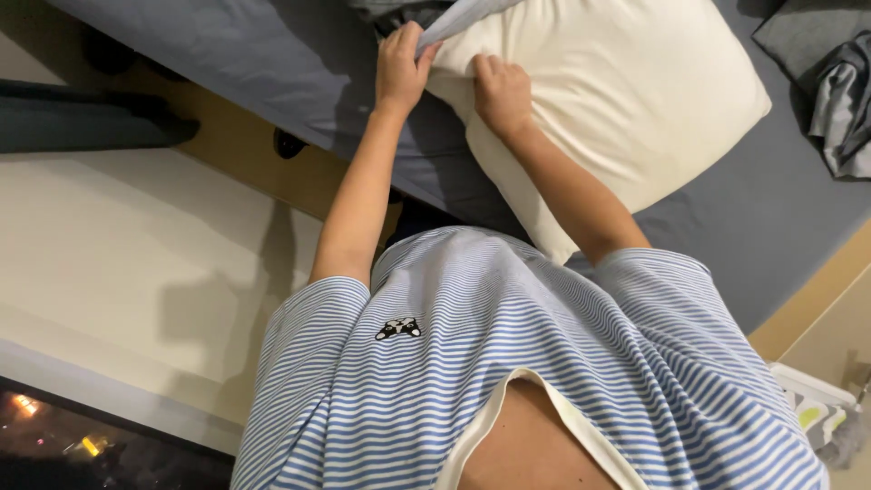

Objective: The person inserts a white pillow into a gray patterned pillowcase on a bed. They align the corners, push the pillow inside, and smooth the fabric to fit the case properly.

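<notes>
Your left hand (400,71) was up at about eleven o'clock, fingers pinched tight on the edge of the grey pillowcase (458,18), while your right hand (501,93) sat just beside it, closed down and pressing into the corner of the cream pillow (617,100). That pillow lay tilted across the grey bedsheet (281,63), stretching from twelve toward two o'clock, with crumpled grey fabric (839,109) well apart at three o'clock. Your striped blue-and-white shirt (508,363) filled the six o'clock foreground.
</notes>
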